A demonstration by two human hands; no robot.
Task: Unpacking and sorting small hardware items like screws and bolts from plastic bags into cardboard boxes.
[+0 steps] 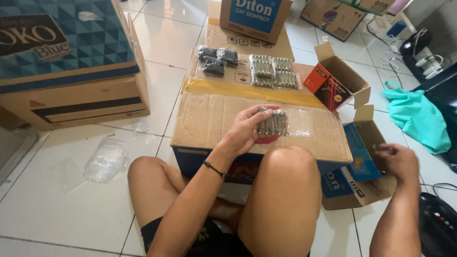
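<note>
Clear plastic wraps the pack of bolts (273,124) that the left hand (245,131) holds up, thumb on the near side and fingers curled over the top, so the row of metal shafts faces the camera, seemingly for a look. The bolts are dull silver-grey, lined side by side, with a bit of red showing under the pack. It hovers just above the carton (223,119) that serves as a worktop in front of the knees. Beyond the left hand, further packs (272,71) and small dark bags (216,59) lie sorted in groups. The right hand (397,159) reaches into an open box (364,164) to its side; fingers bent, but I cannot tell whether they pinch anything.
</note>
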